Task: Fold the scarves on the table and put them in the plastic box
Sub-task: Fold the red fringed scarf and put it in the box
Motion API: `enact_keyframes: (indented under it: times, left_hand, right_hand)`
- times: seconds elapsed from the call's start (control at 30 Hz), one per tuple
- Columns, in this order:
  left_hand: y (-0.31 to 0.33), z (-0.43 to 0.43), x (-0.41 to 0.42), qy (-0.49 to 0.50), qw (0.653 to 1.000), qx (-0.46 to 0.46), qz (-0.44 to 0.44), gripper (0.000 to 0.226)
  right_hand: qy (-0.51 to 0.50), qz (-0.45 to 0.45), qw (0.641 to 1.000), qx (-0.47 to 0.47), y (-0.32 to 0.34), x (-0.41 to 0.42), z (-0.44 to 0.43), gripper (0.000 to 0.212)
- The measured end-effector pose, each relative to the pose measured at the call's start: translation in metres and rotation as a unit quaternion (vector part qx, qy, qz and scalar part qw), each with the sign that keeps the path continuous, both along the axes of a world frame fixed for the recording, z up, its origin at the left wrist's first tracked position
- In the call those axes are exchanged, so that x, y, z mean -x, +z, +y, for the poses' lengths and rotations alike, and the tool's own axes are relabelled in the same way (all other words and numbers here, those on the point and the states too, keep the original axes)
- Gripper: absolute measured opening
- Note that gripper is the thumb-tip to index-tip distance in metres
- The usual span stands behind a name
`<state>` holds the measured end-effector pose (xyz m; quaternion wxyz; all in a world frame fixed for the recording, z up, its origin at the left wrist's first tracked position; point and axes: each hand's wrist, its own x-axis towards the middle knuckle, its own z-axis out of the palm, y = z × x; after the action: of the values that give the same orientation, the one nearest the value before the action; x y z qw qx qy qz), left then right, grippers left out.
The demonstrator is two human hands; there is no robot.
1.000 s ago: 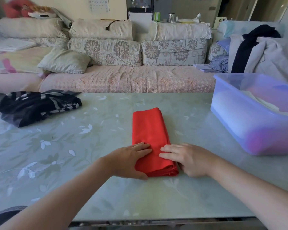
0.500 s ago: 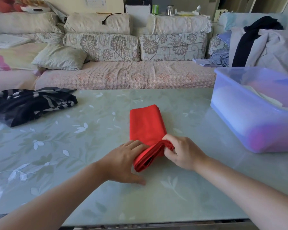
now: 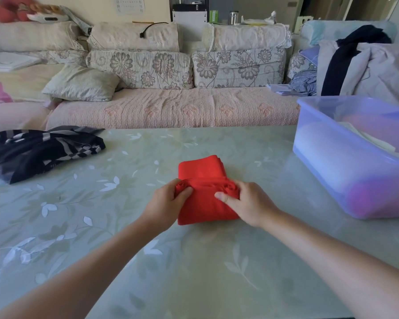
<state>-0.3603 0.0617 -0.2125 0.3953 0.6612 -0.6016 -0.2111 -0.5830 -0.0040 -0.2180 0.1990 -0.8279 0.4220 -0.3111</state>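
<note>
Head view, one frame inspected. I note both hands on the red scarf [image 3: 199, 169], which lies on the table [image 3: 194, 272] directly between and under them. The left hand [image 3: 166, 203] grips the scarf's left edge, fingers curled round a raised fold, thumb on top. The right hand [image 3: 249, 203] grips the right edge likewise, thumb laid flat on the cloth. The near part of the scarf is turned over onto itself and bunched along the fold line between the two hands. The far part lies flat just beyond the fingertips.

A plastic box [image 3: 332, 162] stands on the table to the right of the right hand and beyond it, apart from the scarf. Pale fabric shows inside; I cannot tell more through the translucent wall. A black-and-white scarf [image 3: 37, 150] lies in an unfolded heap well to the left of the left hand and farther away. A sofa [image 3: 171, 111] with cushions runs beyond the table.
</note>
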Motion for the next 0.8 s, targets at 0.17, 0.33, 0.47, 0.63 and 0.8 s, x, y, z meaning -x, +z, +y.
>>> enact_keyframes:
  times: [0.17, 0.33, 0.47, 0.63, 0.8]
  left_hand:
    - [-0.001, -0.002, 0.002, 0.009, 0.995, -0.064, -0.074, 0.020]
    - [-0.007, -0.005, -0.003, 0.027, 0.980, -0.154, -0.126, 0.043]
    - [-0.009, -0.001, 0.002, -0.078, 0.931, 0.152, -0.322, 0.048]
    - [-0.025, 0.009, 0.015, -0.189, 0.894, 0.133, -0.385, 0.048]
    - [-0.029, 0.009, 0.000, -0.213, 0.900, -0.001, -0.380, 0.079]
  right_hand:
    - [-0.103, 0.054, 0.987, -0.111, 0.002, -0.012, -0.001, 0.046]
    - [-0.188, 0.165, 0.956, -0.153, -0.001, -0.025, -0.002, 0.056]
    - [-0.233, 0.247, 0.936, -0.092, -0.002, -0.029, 0.003, 0.054]
    - [-0.182, 0.170, 0.950, 0.187, -0.013, -0.025, 0.001, 0.041]
    - [0.030, 0.105, 0.945, 0.309, -0.013, -0.011, -0.009, 0.006]
